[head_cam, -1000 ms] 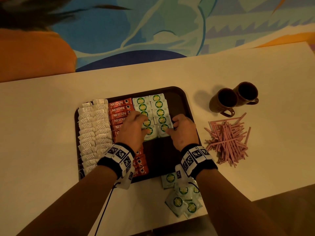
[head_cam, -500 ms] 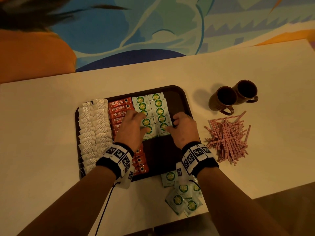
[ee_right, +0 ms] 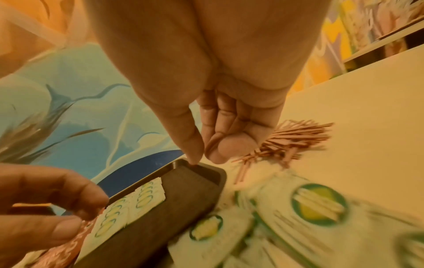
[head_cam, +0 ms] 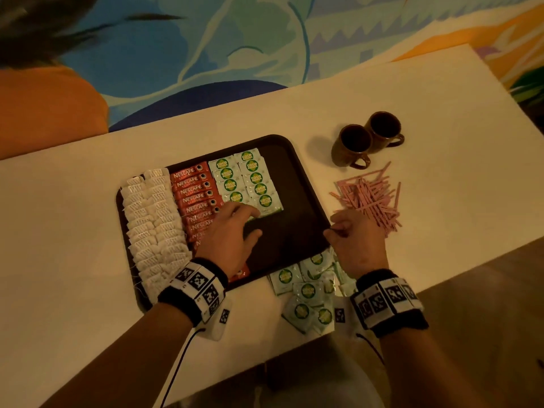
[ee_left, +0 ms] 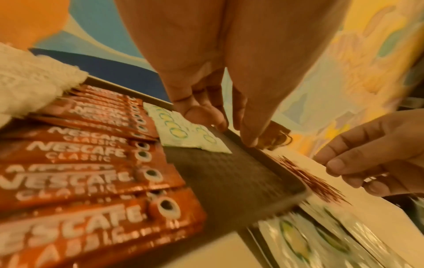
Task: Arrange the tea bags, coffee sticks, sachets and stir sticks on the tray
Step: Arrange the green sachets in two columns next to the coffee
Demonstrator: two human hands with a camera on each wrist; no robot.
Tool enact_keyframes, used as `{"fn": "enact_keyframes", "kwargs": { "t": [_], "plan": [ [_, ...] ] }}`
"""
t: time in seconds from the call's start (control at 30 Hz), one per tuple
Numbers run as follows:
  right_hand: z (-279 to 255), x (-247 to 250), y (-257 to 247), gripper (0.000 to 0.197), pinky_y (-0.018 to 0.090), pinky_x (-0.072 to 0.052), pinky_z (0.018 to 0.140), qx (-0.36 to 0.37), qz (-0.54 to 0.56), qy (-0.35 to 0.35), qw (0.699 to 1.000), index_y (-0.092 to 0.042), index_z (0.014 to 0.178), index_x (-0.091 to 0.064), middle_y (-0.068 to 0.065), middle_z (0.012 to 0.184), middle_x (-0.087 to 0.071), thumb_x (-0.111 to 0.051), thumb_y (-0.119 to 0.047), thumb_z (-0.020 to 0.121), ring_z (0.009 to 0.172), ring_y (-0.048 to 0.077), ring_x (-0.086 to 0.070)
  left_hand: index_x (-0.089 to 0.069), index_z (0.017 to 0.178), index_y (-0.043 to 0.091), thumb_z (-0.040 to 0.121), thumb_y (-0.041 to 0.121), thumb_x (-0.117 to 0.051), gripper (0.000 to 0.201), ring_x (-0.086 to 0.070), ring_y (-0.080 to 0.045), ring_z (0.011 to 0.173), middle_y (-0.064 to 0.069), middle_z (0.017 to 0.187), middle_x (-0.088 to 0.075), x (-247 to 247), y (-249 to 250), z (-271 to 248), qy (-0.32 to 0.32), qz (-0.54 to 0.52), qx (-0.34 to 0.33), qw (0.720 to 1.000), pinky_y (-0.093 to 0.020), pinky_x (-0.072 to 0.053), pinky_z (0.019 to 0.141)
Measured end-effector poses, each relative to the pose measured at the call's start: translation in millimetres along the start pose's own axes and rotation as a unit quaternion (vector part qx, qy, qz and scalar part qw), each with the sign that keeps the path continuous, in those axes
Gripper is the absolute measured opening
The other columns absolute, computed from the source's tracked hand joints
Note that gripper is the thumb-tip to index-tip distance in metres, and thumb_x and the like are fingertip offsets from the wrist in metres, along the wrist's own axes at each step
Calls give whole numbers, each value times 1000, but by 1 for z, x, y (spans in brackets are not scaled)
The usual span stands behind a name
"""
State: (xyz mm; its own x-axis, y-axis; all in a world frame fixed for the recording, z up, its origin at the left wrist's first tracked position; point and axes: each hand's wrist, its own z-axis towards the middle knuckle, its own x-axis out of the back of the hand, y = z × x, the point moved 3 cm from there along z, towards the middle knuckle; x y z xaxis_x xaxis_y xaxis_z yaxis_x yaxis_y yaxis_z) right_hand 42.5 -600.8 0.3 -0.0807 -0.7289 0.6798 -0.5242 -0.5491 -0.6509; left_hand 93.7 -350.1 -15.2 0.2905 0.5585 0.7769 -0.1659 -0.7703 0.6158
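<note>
On the dark brown tray (head_cam: 297,228) lie white tea bags (head_cam: 153,225) at the left, red coffee sticks (head_cam: 192,195) beside them, and two columns of green-and-white sachets (head_cam: 250,181). My left hand (head_cam: 250,222) rests over the tray, fingers relaxed, fingertips touching the nearest sachets in the left column. My right hand (head_cam: 338,231) hovers at the tray's right edge, fingers loosely curled, holding nothing. More loose sachets (head_cam: 306,293) lie heaped on the table just in front of the tray. Pink stir sticks (head_cam: 371,201) lie piled on the table right of the tray.
Two brown mugs (head_cam: 353,145) stand behind the stir sticks at the back right. The table's front edge runs just below the loose sachets. The tray's right third is bare. A patterned blue and orange floor lies beyond the table.
My right hand has left the sachet rows and drawn back to the right, off the tray's edge. My left hand stays at the near end of the rows.
</note>
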Motion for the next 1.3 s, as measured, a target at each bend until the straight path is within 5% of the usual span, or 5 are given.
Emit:
{"fn": "enact_keyframes", "kwargs": {
  "t": [0.13, 0.47, 0.8, 1.0, 1.3],
  "plan": [
    [-37, 1, 30, 17, 15, -44, 66, -14, -38, -13, 999, -20, 103, -71, -5, 91, -69, -76, -13, 88, 84, 13, -66, -63, 122, 29, 91, 28, -72, 32, -53, -13, 104, 7, 123, -51, -26, 18, -16, -98, 15, -48, 994, -34, -53, 89],
    [-110, -34, 84, 30, 26, -43, 66, -55, -143, -75, 985, -27, 105, -61, -3, 103, -59, -81, -27, 82, 89, 18, -57, -56, 128, 35, 91, 42, -71, 40, -53, -13, 114, 9, 124, -48, -80, 53, -72, -277, 125, -144, 942, -35, -54, 91],
    [-131, -44, 90, 53, 38, -55, 92, -82, -119, -35, 989, -22, 124, -55, -2, 124, -47, -83, -32, 81, 110, 20, -53, -56, 126, 31, 90, 36, -74, 40, -50, -12, 109, 7, 124, -42, -80, 52, -87, -265, 148, -163, 939, -23, -41, 79],
    [-129, -36, 95, 29, 41, -58, 78, -87, -39, 16, 995, -30, 100, -53, -7, 101, -60, -76, -17, 86, 89, 16, -60, -53, 112, 27, 88, 32, -76, 33, -51, -13, 111, 8, 123, -50, -73, 42, -86, -257, 115, -134, 950, -30, -50, 89],
    [-108, -2, 66, 32, 36, -59, 71, -26, 83, 115, 990, -29, 103, -53, -14, 94, -62, -74, -9, 89, 85, 15, -67, -53, 100, 32, 93, 35, -71, 20, -61, -9, 88, 9, 101, -63, -40, 22, -63, -204, 10, -67, 977, -30, -52, 72]
  ]
}}
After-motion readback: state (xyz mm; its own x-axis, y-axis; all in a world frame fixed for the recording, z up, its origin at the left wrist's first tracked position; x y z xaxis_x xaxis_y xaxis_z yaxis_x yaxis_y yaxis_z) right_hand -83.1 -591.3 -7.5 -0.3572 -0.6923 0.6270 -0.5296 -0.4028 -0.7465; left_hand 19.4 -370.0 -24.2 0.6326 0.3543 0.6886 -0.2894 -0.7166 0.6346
